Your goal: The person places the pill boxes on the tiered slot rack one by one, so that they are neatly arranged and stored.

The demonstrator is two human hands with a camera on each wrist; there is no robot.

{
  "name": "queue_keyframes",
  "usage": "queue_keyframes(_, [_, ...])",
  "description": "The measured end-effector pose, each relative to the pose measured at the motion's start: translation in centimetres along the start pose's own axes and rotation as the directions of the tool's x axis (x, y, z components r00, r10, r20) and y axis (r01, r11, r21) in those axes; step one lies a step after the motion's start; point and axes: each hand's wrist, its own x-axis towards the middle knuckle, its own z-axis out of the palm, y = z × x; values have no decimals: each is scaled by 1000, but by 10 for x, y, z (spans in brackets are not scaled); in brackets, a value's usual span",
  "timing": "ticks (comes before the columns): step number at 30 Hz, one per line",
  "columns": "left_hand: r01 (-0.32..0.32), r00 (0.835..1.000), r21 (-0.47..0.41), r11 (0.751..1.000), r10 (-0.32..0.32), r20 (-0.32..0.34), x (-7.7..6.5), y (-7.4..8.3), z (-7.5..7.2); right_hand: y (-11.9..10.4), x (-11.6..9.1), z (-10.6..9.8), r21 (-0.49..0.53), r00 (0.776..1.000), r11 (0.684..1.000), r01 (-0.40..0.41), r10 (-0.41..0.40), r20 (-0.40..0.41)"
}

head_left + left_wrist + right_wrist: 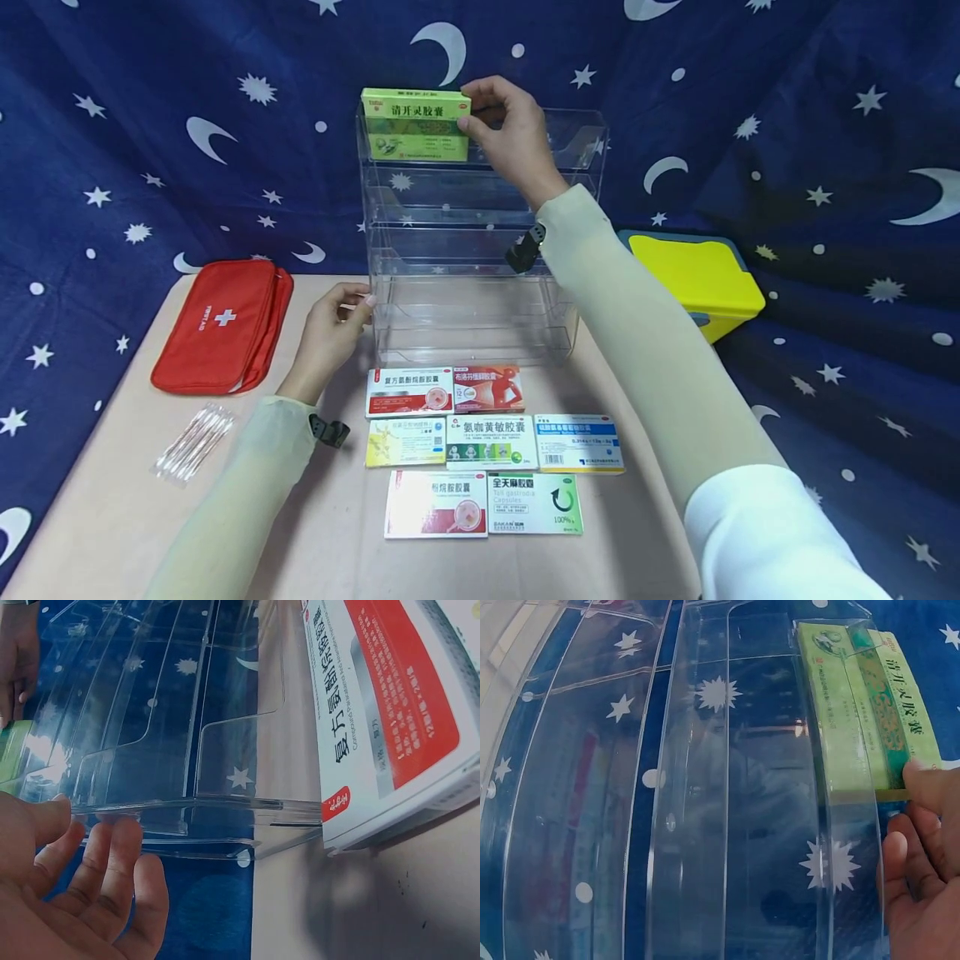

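Note:
A green medicine box (pixel 417 125) stands upright at the left end of the top tier of a clear acrylic rack (pixel 472 321). My right hand (pixel 513 137) holds its right end, the thumb on the front face and the other fingers behind. In the right wrist view, the green box (pixel 855 712) sits behind the tier's clear front lip, with the thumb (pixel 922 784) against its end. Low on the rack's left side, my left hand (pixel 333 333) grips the clear edge. The left wrist view shows the left hand's bent fingers (pixel 124 855) at that side panel.
Several medicine boxes lie flat in rows before the rack, among them a red box (pixel 487 389) and a green-white box (pixel 535 504). To the left are a red first-aid pouch (pixel 217 325) and bagged cotton swabs (pixel 195 442). A yellow bin (pixel 693 279) stands right, near the starry cloth.

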Motion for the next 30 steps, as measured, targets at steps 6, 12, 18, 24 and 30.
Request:
queue_keyframes(6, [2, 1000, 9, 1000, -2, 4, -1, -1, 2, 0, -15, -6, -5, 1000, 1000, 26, -26, -15])
queue_keyframes(12, [-9, 1000, 11, 1000, 9, 11, -3, 0, 5, 11, -74, -30, 166, 996, 983, 75, -67, -51])
queue_keyframes(18, [-20, 1000, 63, 998, 19, 14, -6, 3, 6, 64, -176, -71, 255, 989, 957, -141, 126, 73])
queue_keyframes(24, [-32, 999, 116, 993, 32, 0, -7, 4, 1, 131, -282, -94, -79, 835, 866, -494, 498, 234])
queue_keyframes(30, [-41, 999, 95, 995, 40, 6, -6, 3, 1, 158, -354, -102, -180, 763, 782, -597, 623, 173])
